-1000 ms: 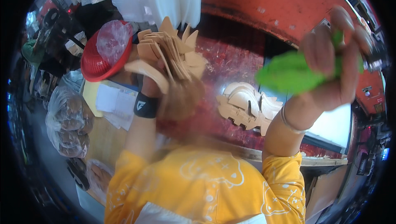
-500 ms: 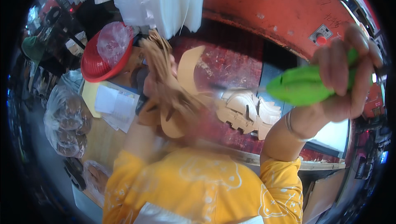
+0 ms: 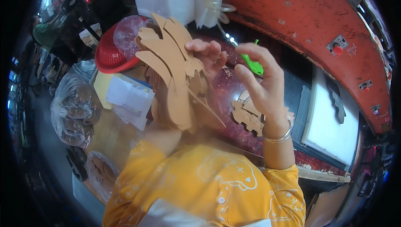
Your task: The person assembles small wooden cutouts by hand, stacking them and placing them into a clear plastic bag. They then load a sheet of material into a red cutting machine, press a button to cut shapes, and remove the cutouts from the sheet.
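My left hand (image 3: 207, 54) grips a thick bundle of flat tan cut-out pieces (image 3: 175, 81), curved and pointed, held up in front of my chest. The pieces hide its palm, and its fingertips show at the bundle's right side. To the right of it, my right hand (image 3: 267, 89) is raised, empty, with thumb and fingers apart. A green air blow gun (image 3: 252, 65) shows beyond the right hand, in the gap between thumb and fingers, apart from them. More tan pieces (image 3: 247, 116) lie stacked on the dark red worktop (image 3: 221, 95), partly behind my right hand.
A red basket (image 3: 109, 51) with a clear bag stands at the left. Papers (image 3: 127, 93) and a bag of dark items (image 3: 73, 112) lie nearer. A clear coiled hose (image 3: 217, 6) hangs at the back. A red machine (image 3: 300, 14) and white board (image 3: 334, 122) are at the right.
My right hand has let go of the green blow gun and come left, toward the bundle. The blow gun now sits farther back. The bundle in my left hand has turned upright.
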`<state>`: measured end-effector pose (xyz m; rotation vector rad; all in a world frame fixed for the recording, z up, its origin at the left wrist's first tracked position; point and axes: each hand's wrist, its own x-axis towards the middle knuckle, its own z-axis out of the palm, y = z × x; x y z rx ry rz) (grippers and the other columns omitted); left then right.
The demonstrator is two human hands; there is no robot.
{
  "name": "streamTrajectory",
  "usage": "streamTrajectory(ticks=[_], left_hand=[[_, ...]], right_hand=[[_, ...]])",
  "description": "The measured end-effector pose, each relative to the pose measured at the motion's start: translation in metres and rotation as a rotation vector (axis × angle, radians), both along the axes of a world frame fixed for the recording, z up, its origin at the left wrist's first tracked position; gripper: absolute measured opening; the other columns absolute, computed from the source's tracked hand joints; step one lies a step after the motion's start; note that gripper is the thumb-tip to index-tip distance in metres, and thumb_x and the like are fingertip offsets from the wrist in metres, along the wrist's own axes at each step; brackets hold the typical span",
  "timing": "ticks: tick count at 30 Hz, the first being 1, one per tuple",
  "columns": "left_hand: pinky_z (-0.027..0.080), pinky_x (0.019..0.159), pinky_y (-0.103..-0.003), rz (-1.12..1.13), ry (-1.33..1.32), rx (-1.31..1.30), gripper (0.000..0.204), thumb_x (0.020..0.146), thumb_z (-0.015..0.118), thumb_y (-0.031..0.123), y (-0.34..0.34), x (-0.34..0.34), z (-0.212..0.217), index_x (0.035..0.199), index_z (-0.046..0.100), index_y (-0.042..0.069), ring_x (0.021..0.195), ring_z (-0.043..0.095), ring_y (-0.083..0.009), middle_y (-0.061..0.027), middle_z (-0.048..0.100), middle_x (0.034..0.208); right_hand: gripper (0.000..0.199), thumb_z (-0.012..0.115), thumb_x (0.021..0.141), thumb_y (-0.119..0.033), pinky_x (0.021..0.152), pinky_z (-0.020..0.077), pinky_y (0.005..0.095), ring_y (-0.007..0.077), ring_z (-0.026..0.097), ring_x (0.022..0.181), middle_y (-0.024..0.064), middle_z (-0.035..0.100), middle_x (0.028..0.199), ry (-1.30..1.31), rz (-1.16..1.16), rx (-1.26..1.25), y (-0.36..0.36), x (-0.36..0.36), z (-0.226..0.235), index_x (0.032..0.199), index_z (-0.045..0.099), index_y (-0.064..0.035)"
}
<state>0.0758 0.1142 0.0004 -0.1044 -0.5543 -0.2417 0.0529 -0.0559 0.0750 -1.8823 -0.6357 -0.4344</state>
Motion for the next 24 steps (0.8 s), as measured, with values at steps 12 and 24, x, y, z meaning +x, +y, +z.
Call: streamTrajectory(ticks=[12, 24], left_hand=[[0.024, 0.107, -0.048, 0.161, 0.045, 0.088, 0.018, 0.089, 0.053, 0.035, 0.01, 0.033, -0.041, 0.092, 0.059, 0.018, 0.12, 0.047, -0.0226, 0.0003, 0.061, 0.11], [0.023, 0.109, -0.044, 0.148, 0.081, 0.125, 0.017, 0.092, 0.044, 0.035, 0.015, 0.033, -0.048, 0.087, 0.056, 0.024, 0.122, 0.044, -0.0165, 0.009, 0.059, 0.103]], right_hand=[[0.023, 0.068, 0.069, -0.018, 0.066, 0.0403, 0.0325, 0.0226, 0.054, 0.078, 0.0079, 0.055, 0.082, -0.154, -0.044, -0.53, 0.05, -0.053, -0.01, 0.087, 0.058, -0.0092], [0.017, 0.069, 0.073, -0.02, 0.062, 0.0482, 0.0385, 0.0298, 0.059, 0.069, 0.0115, 0.058, 0.074, 0.114, 0.042, -0.334, 0.072, -0.015, -0.021, 0.076, 0.061, -0.006]])
